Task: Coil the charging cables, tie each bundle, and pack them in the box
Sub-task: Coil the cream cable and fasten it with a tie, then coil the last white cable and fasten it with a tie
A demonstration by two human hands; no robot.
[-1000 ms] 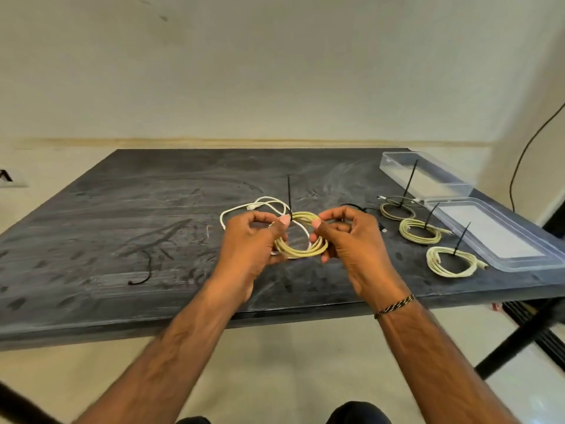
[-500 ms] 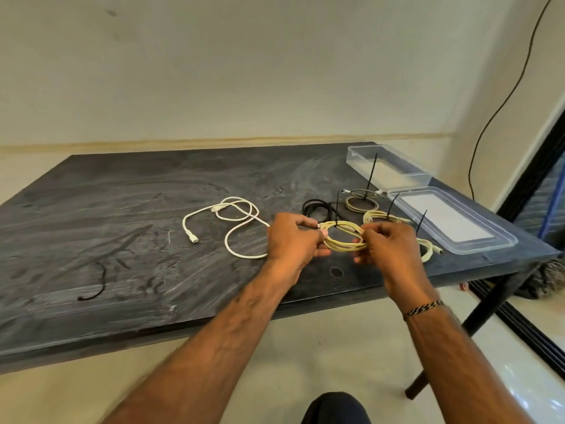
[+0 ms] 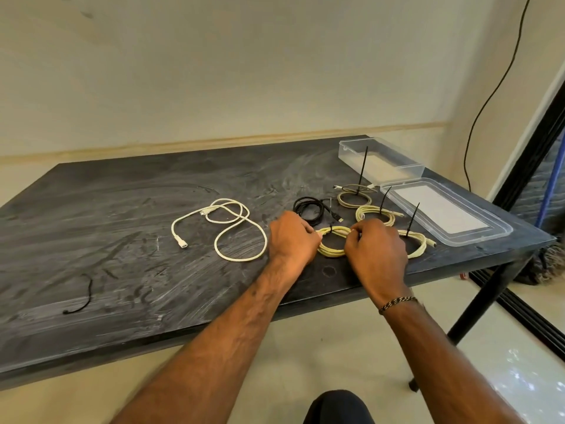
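Here, pale yellow coiled cable, black tie around it

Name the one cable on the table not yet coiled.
The white cable, sprawled in loose loops left of the hands; the others sit in tight coils.

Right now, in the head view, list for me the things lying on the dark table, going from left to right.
Black cord scrap → loose white cable → left hand → yellow coil gripped by both hands → right hand → clear box lid.
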